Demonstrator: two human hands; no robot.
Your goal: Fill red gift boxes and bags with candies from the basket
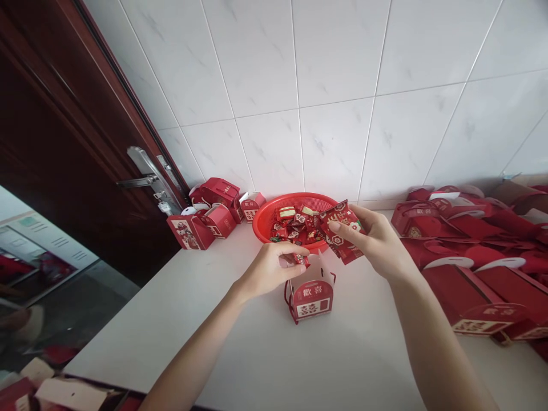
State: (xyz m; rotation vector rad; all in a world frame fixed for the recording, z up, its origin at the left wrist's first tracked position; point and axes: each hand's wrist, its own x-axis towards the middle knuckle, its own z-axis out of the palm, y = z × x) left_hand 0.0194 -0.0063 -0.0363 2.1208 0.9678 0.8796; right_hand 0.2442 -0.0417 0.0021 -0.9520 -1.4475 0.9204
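Note:
My left hand [274,265] pinches a small red wrapped candy [301,260] just above an open red gift box [311,299] with white characters on its front. The box stands upright on the white table, its lid flaps spread. In my right hand [377,237] are flat red printed packets [342,228], gripped between thumb and fingers; how many I cannot tell. Behind both hands sits a red plastic basket [274,205] holding several wrapped sweets [295,225]. The packets cover part of the basket's right side.
Several red boxes [220,220] stand at the table's back left. Many more boxes [466,285] crowd the right side. A tiled wall [334,103] rises behind the table [171,331]. On the left is a dark door [85,114] with a metal handle. More boxes [55,394] lie at lower left.

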